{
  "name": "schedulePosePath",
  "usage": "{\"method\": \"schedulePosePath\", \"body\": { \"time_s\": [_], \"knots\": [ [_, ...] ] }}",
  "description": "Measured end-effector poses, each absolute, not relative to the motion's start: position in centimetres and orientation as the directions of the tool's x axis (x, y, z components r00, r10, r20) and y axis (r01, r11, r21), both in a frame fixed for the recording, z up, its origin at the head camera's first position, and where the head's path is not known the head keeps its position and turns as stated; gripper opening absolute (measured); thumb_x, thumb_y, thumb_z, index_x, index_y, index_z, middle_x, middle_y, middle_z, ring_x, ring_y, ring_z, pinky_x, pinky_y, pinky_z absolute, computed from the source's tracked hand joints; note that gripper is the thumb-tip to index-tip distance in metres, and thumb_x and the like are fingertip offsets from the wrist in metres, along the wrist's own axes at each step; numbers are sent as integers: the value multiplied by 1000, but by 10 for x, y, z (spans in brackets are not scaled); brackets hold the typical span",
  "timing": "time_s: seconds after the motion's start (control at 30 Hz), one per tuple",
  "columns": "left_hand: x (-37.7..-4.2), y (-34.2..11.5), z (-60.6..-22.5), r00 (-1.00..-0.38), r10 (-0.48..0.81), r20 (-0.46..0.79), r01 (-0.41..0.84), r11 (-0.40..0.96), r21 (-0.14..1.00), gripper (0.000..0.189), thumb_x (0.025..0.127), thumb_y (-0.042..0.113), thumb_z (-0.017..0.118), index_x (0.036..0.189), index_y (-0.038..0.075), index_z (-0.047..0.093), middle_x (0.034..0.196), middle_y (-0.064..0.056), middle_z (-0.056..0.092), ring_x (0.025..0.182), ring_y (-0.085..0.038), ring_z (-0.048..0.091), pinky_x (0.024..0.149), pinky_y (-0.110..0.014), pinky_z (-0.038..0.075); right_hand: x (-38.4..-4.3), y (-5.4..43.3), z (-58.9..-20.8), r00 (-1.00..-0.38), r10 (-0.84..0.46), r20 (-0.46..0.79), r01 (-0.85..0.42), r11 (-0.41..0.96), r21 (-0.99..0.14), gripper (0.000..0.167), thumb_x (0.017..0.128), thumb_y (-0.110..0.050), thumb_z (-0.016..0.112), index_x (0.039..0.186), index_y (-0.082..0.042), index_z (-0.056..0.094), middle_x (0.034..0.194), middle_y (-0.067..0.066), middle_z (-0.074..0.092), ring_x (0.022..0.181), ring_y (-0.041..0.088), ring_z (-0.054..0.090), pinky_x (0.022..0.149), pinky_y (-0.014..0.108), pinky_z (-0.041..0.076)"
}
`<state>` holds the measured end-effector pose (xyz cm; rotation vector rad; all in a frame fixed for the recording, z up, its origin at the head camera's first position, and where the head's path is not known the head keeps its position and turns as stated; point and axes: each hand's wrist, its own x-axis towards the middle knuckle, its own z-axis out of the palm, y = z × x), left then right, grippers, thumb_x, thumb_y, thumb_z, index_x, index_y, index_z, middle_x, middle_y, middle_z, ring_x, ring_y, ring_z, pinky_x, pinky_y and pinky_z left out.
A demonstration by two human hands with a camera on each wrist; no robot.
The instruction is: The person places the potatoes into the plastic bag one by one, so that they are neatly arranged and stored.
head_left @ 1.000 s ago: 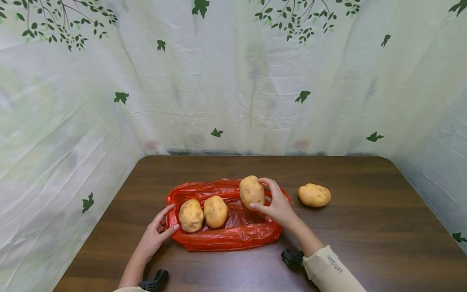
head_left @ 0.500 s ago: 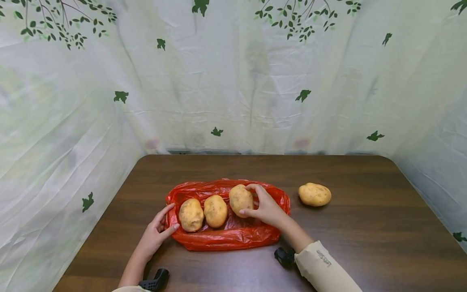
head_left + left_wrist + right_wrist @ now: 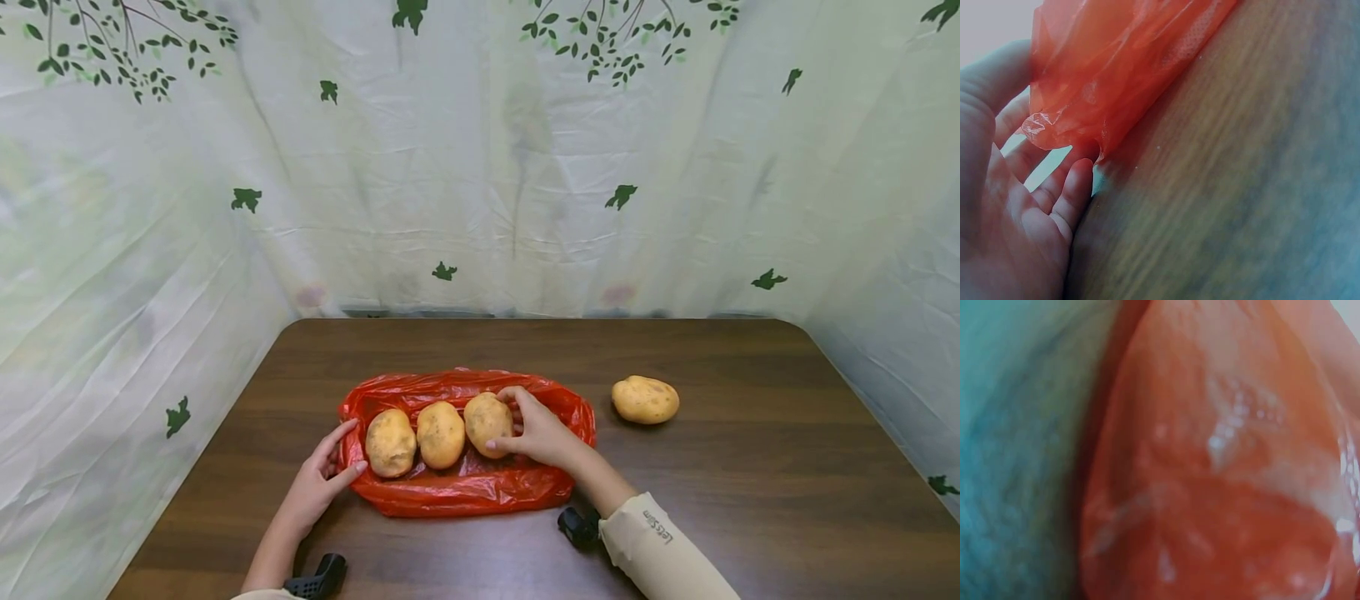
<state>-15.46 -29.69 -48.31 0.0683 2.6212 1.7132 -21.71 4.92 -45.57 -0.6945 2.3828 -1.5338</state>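
Observation:
A red plastic bag (image 3: 480,493) lies opened out on the table, its rim rolled into a low wall. Inside sit two potatoes, the left potato (image 3: 391,443) and the middle potato (image 3: 441,435), side by side. My right hand (image 3: 542,429) grips a third potato (image 3: 486,423) between thumb and fingers, down in the bag beside the middle one. At the bag's left end my left hand (image 3: 318,479) holds the rim, thumb in front and fingers behind. In the left wrist view its fingers (image 3: 1072,194) curl at the plastic's edge. Red plastic fills most of the right wrist view.
Another potato (image 3: 645,400) lies on the brown wooden table (image 3: 750,467), right of the bag. A pale curtain (image 3: 480,167) with a leaf print hangs behind the table and along both sides.
My right hand has brought its potato left and down into the bag, close to the middle potato. The left hand stays at the bag's left end.

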Motion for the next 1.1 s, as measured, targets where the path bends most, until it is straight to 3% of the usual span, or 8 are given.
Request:
{"method": "schedulePosePath", "body": {
  "time_s": [0.5,0.6,0.83,1.1],
  "knots": [
    [-155,-297,-483,-998,55,9,30,397,917,62,85,16,62,139,13,32,132,-18,37,96,-20,45,75,-21,43,-215,53,-455,-858,-502,111,-335,382,-861,62,79,-36,67,128,-9,39,127,9,41,114,25,44,90,40,40],
    [-154,-296,-483,-999,49,10,29,396,918,62,85,17,63,139,15,33,132,-17,37,97,-21,45,76,-22,43,-212,53,-451,-862,-488,141,-344,357,-869,54,84,-31,63,126,-7,41,125,11,43,113,24,45,91,40,39],
    [-153,-295,-482,-999,45,24,40,401,915,62,84,20,64,138,17,34,134,-16,36,99,-20,46,77,-20,43,-193,54,-418,-858,-449,248,-378,228,-897,39,88,-10,58,120,6,44,119,24,46,110,39,45,89,51,37],
    [-153,-296,-480,-999,50,21,38,376,926,62,84,15,64,138,13,34,130,-19,41,94,-19,49,75,-22,45,-184,60,-408,-834,-359,420,-513,219,-830,44,85,-6,61,122,7,42,119,20,49,109,35,47,89,46,39]
  ]
}}
